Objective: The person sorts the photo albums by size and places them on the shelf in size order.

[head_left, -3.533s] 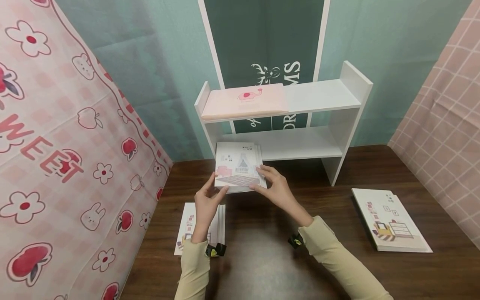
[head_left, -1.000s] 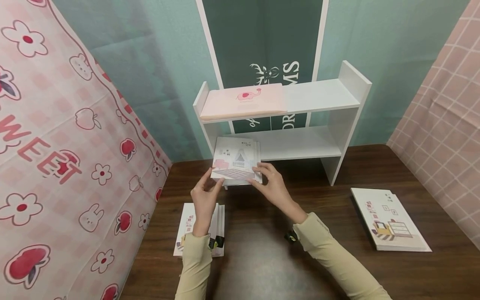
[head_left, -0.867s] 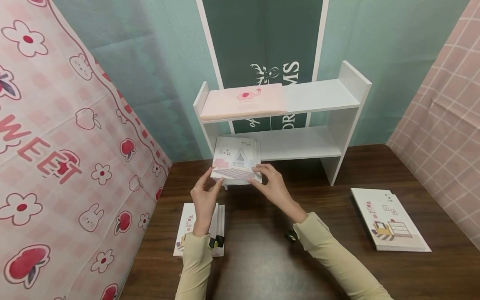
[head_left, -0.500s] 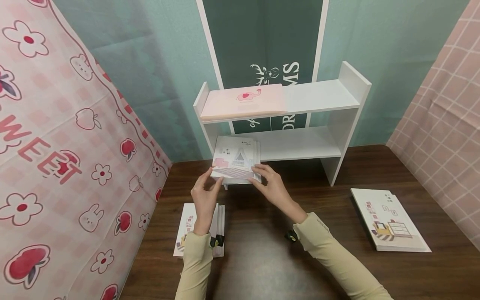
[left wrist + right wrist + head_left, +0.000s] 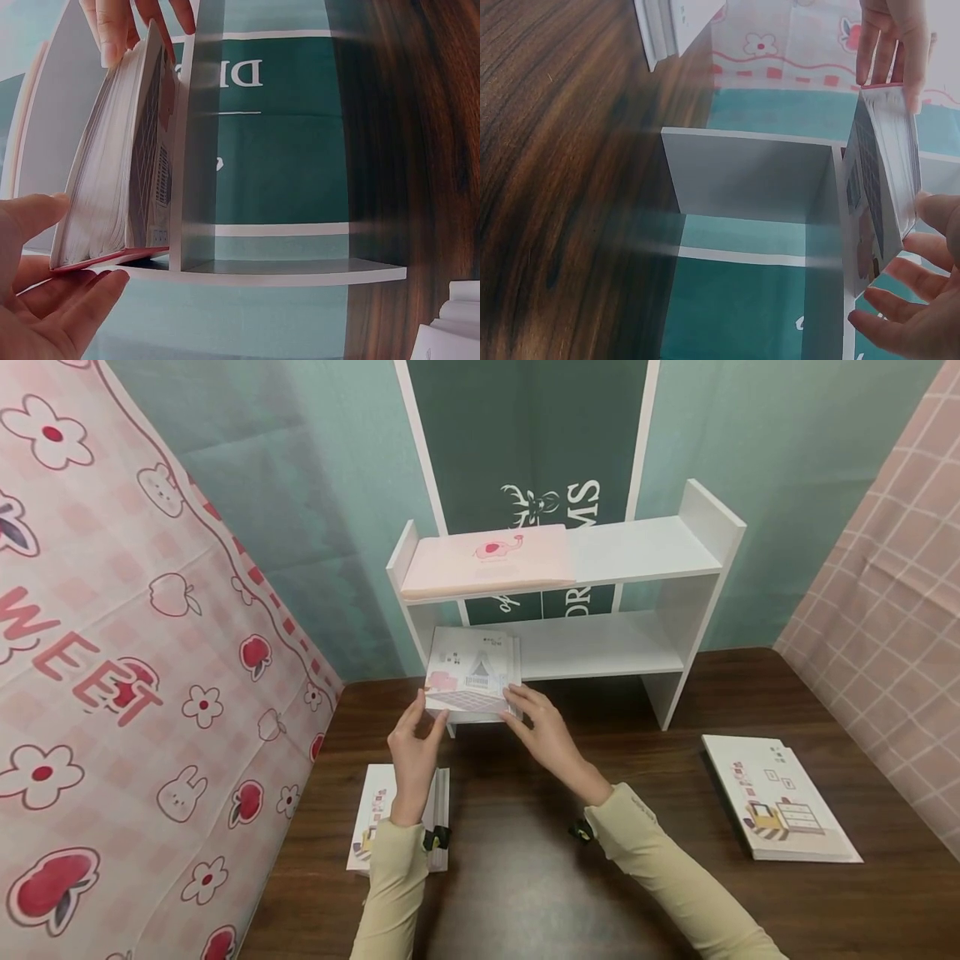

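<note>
A thick white book [image 5: 468,672] with a pink and grey drawing on its cover lies flat at the left end of the lower shelf, its near edge at the shelf front. My left hand [image 5: 414,756] pinches its near left corner, thumb on the near edge and fingers along the side. At the near right corner, my right hand [image 5: 551,735] grips it likewise. The left wrist view shows the page edges of the book [image 5: 112,165] facing me, its cover by the shelf board. Both hands also appear around the book [image 5: 889,150] in the right wrist view.
The white two-tier shelf [image 5: 600,643] bears a pink elephant book [image 5: 487,560] on its upper left. White books [image 5: 375,810] lie on the brown table [image 5: 525,877] partly under my left forearm. Another white book pile [image 5: 780,802] lies on the right.
Over the last few seconds both hands have moved the white book farther back onto the lower shelf. The other books have stayed in place.
</note>
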### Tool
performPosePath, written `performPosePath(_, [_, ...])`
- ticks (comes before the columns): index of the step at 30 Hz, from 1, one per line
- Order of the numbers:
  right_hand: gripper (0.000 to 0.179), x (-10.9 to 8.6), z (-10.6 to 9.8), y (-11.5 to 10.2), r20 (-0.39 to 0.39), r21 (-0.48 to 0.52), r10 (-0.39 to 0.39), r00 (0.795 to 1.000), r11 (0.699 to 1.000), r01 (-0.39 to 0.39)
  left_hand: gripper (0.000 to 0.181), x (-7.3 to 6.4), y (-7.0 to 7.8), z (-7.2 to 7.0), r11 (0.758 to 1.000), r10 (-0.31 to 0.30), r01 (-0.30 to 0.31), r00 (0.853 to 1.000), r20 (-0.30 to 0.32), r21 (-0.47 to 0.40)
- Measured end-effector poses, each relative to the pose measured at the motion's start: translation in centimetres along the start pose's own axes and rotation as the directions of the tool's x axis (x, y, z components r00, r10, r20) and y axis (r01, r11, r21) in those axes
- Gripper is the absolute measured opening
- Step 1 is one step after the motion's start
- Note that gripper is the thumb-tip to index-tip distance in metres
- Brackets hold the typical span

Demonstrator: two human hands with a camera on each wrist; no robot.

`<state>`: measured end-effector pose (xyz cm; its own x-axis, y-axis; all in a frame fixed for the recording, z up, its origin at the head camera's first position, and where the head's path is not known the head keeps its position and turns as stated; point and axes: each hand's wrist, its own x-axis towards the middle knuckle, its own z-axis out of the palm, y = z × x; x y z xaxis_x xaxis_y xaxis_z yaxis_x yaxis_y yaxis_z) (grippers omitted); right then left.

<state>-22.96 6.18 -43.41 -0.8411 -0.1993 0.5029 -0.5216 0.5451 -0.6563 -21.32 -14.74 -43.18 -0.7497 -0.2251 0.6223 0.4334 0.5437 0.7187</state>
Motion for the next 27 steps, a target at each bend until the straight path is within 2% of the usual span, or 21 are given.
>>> performPosePath(6, [0.042, 0.08, -0.07, 0.06, 0.018, -0.033, 0.013, 1.0, 0.999, -0.012, 0.05, 0.1, -0.04, 0.04, 1.0, 0.002, -0.003, 1.0, 0.018, 0.022])
performPosePath(12, [0.043, 0.05, -0.04, 0.05, 0.04, -0.034, 0.026, 0.999, 0.999, -0.025, 0.052, 0.02, 0.04, 0.19, 0.998, -0.038, 0.035, 0.998, 0.057, 0.051])
performPosePath(20, [0.045, 0.06, -0.03, 0.04, 0.071, -0.06, -0.001, 0.997, 0.998, 0.005, 0.059, -0.02, 0.1, 0.29, 0.994, -0.058, 0.048, 0.993, 0.105, 0.097])
performPosePath(27, [0.05, 0.13, 0.03, 0.15, 0.11, -0.076, -0.008, 0.994, 0.997, 0.017, 0.06, -0.08, 0.08, 0.33, 0.991, -0.05, 0.033, 0.99, 0.132, 0.126])
